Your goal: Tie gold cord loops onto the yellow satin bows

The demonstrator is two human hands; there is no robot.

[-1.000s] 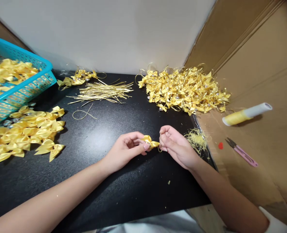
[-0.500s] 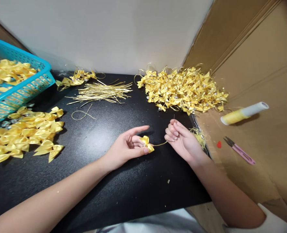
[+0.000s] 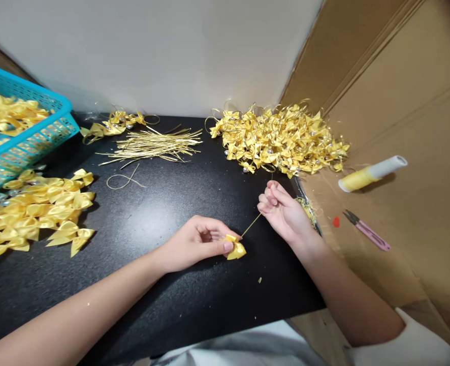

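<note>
Black counter [image 3: 194,305] spreads beneath the yellow satin bow [image 3: 238,250]; left hand [image 3: 196,244] is the nearer, directly at the bow's left, thumb and fingers pinching its left part, while the right hand [image 3: 286,213] sits apart, beyond the bow and to its right, fingers curled in on a gold cord [image 3: 251,224]. Bow's long axis unclear, partly hidden by the left thumb. Cord runs straight and obliquely from beside the bow to the right fingers; its attachment at the bow cannot be made out.
</note>
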